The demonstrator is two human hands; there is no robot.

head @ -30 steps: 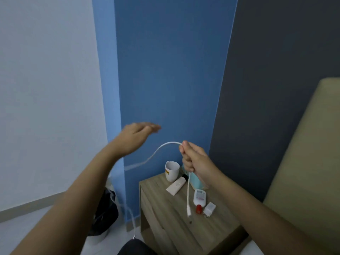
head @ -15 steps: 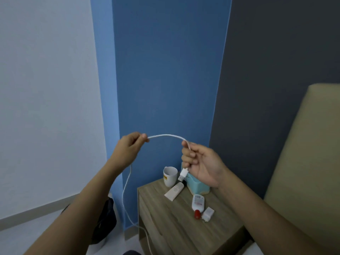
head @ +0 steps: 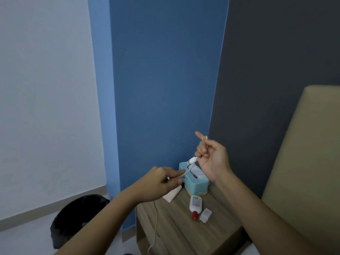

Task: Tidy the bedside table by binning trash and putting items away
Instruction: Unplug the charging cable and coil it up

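A white charging cable (head: pixel 192 160) is held in both hands above the wooden bedside table (head: pixel 176 230). My right hand (head: pixel 211 159) grips it near the plug end, with a loop around the raised index finger. My left hand (head: pixel 161 183) pinches the cable lower down, and the rest hangs past the table's front. On the table lie a teal tissue box (head: pixel 195 183), a white tube (head: pixel 172 195), a small bottle with a red cap (head: pixel 195 206) and a white charger block (head: pixel 205 215). The mug is hidden behind my left hand.
A bin lined with a black bag (head: pixel 77 218) stands on the floor left of the table. A beige headboard (head: pixel 301 162) rises at the right. Blue and dark grey walls are close behind the table.
My left hand has come down and right, close under the right hand, sliding along the cable. The right hand has lifted its index finger with the cable looped on it. The view tilted down.
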